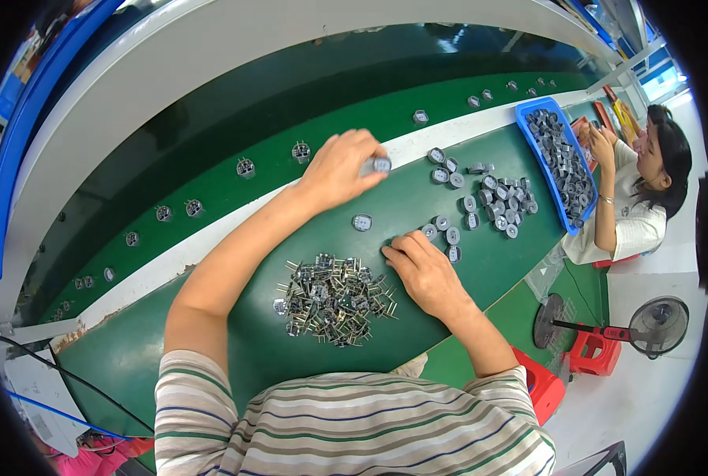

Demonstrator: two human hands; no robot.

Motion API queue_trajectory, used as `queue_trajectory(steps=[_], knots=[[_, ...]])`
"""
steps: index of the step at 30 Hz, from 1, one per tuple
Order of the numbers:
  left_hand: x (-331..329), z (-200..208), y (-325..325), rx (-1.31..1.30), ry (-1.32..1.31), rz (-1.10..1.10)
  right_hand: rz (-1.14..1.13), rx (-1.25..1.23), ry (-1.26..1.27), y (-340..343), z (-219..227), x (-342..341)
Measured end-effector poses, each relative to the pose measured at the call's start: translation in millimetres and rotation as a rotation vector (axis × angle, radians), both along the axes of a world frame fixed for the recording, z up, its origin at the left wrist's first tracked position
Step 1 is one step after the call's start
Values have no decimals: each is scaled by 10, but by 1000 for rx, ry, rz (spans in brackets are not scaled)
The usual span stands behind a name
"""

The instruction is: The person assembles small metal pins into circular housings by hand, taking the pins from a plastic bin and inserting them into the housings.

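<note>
My left hand [340, 169] is raised near the white strip along the far side of the table, its fingers closed on a small grey round housing [381, 164]. Low over the green tabletop, my right hand [425, 274] has its fingers bent together; whatever is at their tips is too small to make out. Between the two hands lies a single grey housing [362, 223]. A heap of small circuit boards with metal pins [338, 301] sits in front of me. Loose grey round housings [452, 236] lie just beyond my right hand, with a denser group [506, 203] farther right.
Past the white strip [425, 144], a green conveyor belt [219, 186] carries spaced-out parts. A blue tray [570, 220] full of grey housings stands at the right end. Beyond it sits another person [635, 190], hands raised. A fan [657, 325] and red stools [594, 351] occupy the right floor.
</note>
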State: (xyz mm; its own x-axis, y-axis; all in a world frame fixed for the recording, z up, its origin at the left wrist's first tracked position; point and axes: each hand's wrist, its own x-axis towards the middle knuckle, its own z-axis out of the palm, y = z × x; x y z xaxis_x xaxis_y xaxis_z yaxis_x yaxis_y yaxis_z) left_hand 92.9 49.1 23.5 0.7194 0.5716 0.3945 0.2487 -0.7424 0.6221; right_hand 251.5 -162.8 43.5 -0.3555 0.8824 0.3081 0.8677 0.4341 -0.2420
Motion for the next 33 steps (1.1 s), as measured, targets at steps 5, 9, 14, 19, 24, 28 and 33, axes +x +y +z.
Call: queue_trajectory(steps=[5, 9, 14, 19, 24, 28, 33], knots=[[-510, -80, -319, -73, 12, -44, -15, 87, 184, 6, 151, 66], [-630, -121, -438, -141, 71, -29, -136, 15, 108, 181, 90, 65], [-651, -117, -543, -108, 123, 7, -126, 19, 299, 590, 154, -68], [-633, -168, -537, -121, 81, 19, -64, -58, 334, 843, 2, -137], [-654, -186, -545, -109, 76, 33, -19, 48, 211, 853, -9, -198], [-637, -162, -549, -127, 131, 36, 7, 105, 98, 842, 4, -230], [-598, -163, -535, -126, 102, 33, -42, 124, 168, 817, -105, -195]])
